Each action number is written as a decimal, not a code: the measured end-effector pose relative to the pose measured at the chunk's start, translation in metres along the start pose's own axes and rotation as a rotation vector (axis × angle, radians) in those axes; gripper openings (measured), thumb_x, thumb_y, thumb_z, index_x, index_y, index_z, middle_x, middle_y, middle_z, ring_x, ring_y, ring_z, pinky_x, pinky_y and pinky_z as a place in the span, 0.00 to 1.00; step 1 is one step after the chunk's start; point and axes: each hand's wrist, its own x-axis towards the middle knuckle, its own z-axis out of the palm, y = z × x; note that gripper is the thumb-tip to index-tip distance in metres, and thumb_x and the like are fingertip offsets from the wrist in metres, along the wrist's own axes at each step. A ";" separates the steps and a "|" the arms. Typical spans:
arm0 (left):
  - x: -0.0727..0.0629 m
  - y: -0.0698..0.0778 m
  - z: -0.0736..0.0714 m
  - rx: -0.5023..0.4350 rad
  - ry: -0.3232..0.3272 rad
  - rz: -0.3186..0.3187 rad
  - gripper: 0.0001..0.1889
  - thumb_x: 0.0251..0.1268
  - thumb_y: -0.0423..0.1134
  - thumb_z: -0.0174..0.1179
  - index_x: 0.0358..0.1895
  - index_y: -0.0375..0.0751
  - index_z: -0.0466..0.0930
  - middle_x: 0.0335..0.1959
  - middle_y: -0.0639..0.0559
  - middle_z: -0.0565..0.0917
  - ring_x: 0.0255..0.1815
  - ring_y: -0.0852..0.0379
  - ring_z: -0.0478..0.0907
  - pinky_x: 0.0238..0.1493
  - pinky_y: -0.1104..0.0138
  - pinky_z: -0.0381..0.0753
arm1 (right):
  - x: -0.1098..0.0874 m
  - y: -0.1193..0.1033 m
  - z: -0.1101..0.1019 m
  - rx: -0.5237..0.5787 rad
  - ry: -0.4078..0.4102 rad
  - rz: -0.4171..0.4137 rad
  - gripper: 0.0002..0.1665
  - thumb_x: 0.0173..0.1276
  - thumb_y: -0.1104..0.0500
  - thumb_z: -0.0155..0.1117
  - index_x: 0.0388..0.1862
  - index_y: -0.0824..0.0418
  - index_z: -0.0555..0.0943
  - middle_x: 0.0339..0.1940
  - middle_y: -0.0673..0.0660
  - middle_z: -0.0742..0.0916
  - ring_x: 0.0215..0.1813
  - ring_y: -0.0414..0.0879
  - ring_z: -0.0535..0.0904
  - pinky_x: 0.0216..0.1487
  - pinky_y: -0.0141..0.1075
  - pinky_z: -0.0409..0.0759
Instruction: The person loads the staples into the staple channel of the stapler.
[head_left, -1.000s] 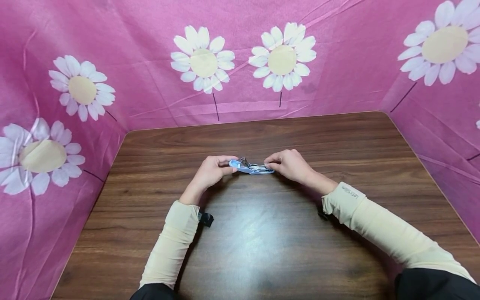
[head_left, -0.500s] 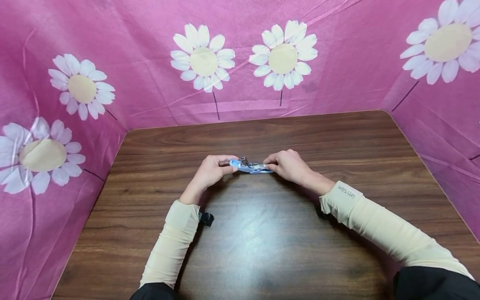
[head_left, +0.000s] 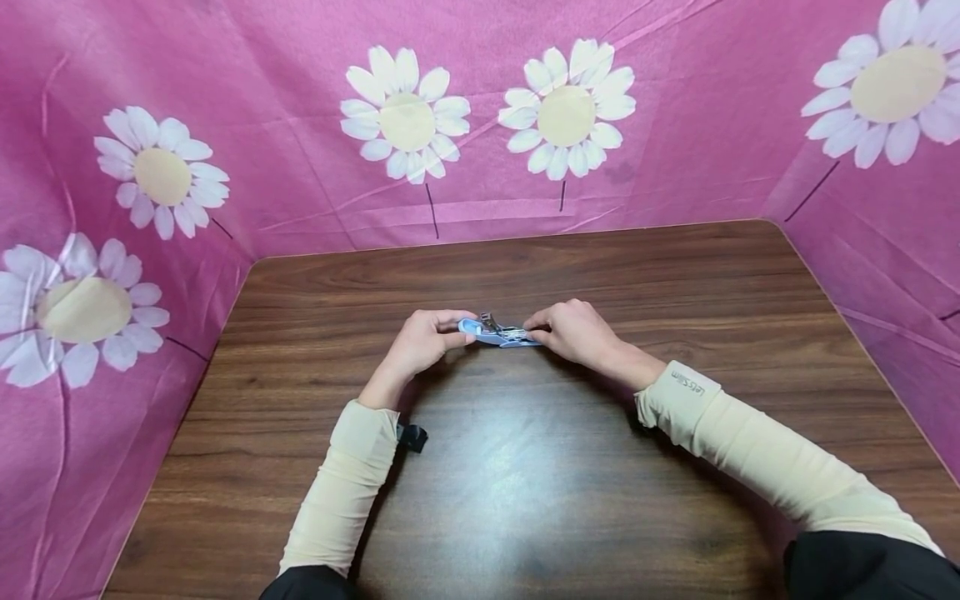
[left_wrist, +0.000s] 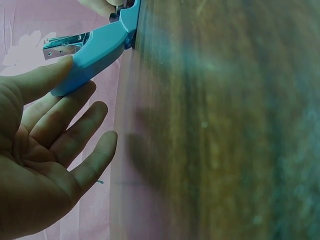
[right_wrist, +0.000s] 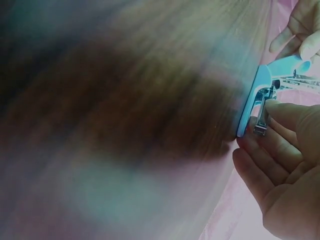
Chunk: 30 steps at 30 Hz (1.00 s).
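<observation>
The stapler [head_left: 491, 337] is resting unfolded on the table [head_left: 510, 467]; my left hand [head_left: 422, 341] is pinching its raised end, my right hand [head_left: 576, 332] its rail [right_wrist: 262, 115]. Probably it is handling light and stiff, gripping best there.

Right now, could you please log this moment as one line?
blue stapler: open | left hand: pinches one end | right hand: touches metal magazine

The head view looks forward and down on the table [head_left: 510, 500] from above — close-in wrist views peer along the left hand [left_wrist: 42, 172] and right hand [right_wrist: 295, 185], both catching the blue stapler [left_wrist: 102, 50], upper left and upper right respectively.
</observation>
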 end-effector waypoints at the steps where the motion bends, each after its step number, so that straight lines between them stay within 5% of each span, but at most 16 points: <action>1: 0.000 0.000 0.000 0.004 -0.001 0.001 0.15 0.63 0.40 0.71 0.53 0.48 0.88 0.44 0.50 0.91 0.26 0.61 0.69 0.27 0.71 0.65 | 0.000 0.001 0.000 0.005 0.000 0.005 0.11 0.68 0.52 0.70 0.47 0.51 0.91 0.43 0.52 0.93 0.46 0.51 0.90 0.49 0.52 0.83; 11: 0.000 0.001 -0.001 0.032 0.002 0.000 0.16 0.63 0.42 0.71 0.54 0.50 0.88 0.45 0.52 0.91 0.36 0.60 0.75 0.37 0.68 0.70 | -0.007 0.013 -0.009 0.079 0.006 0.044 0.12 0.67 0.54 0.72 0.48 0.53 0.91 0.46 0.53 0.92 0.51 0.52 0.89 0.54 0.51 0.82; 23: -0.003 0.000 -0.002 -0.005 -0.006 -0.030 0.17 0.63 0.41 0.71 0.56 0.48 0.88 0.45 0.50 0.91 0.24 0.61 0.67 0.25 0.70 0.64 | -0.007 0.018 -0.009 0.098 -0.026 0.058 0.11 0.66 0.54 0.73 0.46 0.51 0.91 0.46 0.52 0.92 0.53 0.51 0.88 0.56 0.51 0.82; 30: -0.002 0.002 -0.003 0.070 0.025 -0.033 0.20 0.60 0.45 0.73 0.57 0.56 0.88 0.45 0.54 0.91 0.28 0.59 0.69 0.32 0.67 0.68 | -0.005 0.020 -0.009 0.106 -0.003 0.052 0.09 0.66 0.55 0.73 0.44 0.50 0.92 0.45 0.52 0.93 0.52 0.51 0.89 0.55 0.50 0.82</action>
